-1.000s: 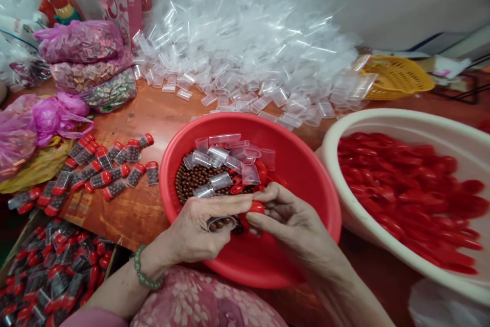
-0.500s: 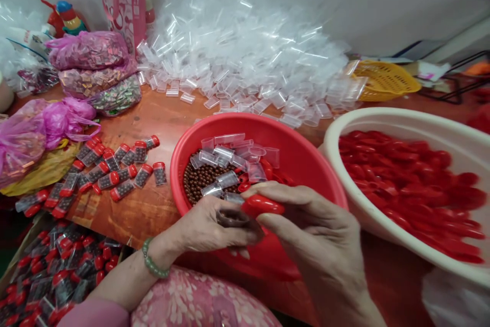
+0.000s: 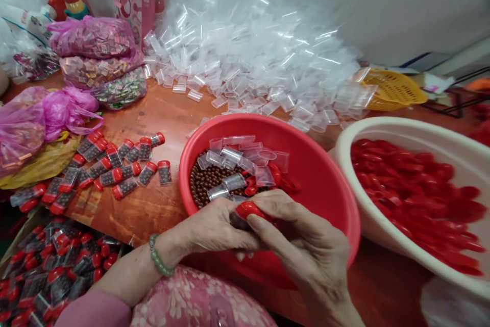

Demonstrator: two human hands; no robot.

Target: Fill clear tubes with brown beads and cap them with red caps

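Over my feed, I see the left hand [image 3: 209, 232] wrapped around a tube [image 3: 238, 221], its contents dark. The right hand [image 3: 312, 240] pinches a red cap [image 3: 249, 208] at the tube's end, between both hands. Beneath them sits a red basin [image 3: 314, 179]; rightward, a cream tub [image 3: 345, 151]; leftward, capped tubes [image 3: 111, 177].

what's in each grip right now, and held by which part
The left grip holds a small, dark-looking tube around its body; the right grip pinches the sides of the red cap at the tube's end.
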